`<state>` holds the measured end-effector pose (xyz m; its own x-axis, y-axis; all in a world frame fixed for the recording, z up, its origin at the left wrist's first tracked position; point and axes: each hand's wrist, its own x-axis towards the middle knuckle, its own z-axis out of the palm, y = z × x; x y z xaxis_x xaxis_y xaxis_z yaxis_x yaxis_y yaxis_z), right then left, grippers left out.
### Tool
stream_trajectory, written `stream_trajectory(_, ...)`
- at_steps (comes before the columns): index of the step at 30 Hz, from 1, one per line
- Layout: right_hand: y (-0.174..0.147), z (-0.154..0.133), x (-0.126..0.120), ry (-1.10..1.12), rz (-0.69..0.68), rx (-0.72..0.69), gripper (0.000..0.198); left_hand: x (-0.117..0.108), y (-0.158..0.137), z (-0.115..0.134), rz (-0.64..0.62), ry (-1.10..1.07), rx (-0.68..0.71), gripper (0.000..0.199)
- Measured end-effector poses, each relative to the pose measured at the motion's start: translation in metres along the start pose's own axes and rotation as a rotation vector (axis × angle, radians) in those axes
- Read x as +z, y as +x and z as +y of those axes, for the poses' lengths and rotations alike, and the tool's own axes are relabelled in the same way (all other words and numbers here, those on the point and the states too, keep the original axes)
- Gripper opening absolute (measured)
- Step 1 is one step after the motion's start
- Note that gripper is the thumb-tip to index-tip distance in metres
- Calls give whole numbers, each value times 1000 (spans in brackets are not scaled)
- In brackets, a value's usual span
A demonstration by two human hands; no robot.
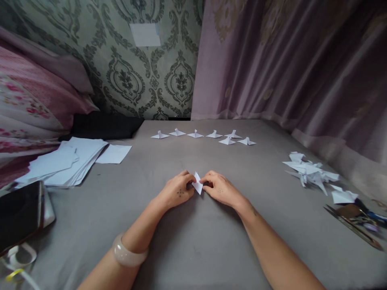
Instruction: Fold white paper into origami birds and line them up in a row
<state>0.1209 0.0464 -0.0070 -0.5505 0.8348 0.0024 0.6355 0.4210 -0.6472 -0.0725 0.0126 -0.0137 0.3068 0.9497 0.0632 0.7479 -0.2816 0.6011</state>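
Note:
A small folded piece of white paper (pixel 198 185) is pinched between my two hands, just above the grey cloth in the middle. It is diamond-shaped with a narrow point at its lower end. My left hand (pixel 180 188) grips its left edge between thumb and fingers. From the other side, my right hand (pixel 220 188) pinches the right edge. The fingertips cover parts of the paper's sides. Farther back, several folded white paper figures (pixel 195 134) stand spread out in a row, with two of them slightly nearer at the right.
Stacked white paper sheets (pixel 87 161) lie at the left, beside a dark-screened tablet (pixel 19 215) and a white cable (pixel 22 257). A heap of folded papers (pixel 311 171) sits at the right, near scissors (pixel 353 229). Black cloth (pixel 105 127) lies at the back left.

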Motion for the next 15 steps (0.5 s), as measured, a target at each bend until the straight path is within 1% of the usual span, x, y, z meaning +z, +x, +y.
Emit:
stream_trajectory(2,1,0,0,2,8,7,20,0,2,-2,9,-33,-3,16)
stream_trajectory(4,2,-1,-1,0,17,12,19,0,4,-4,19,-56,-12,13)
stream_trajectory(11,6,-1,2,-28,50,71,21,-4,7,3,27,-59,-88,24)
stream_trajectory(15,7,0,6,-43,79,96,20,-4,9,3,41,-100,-158,22)
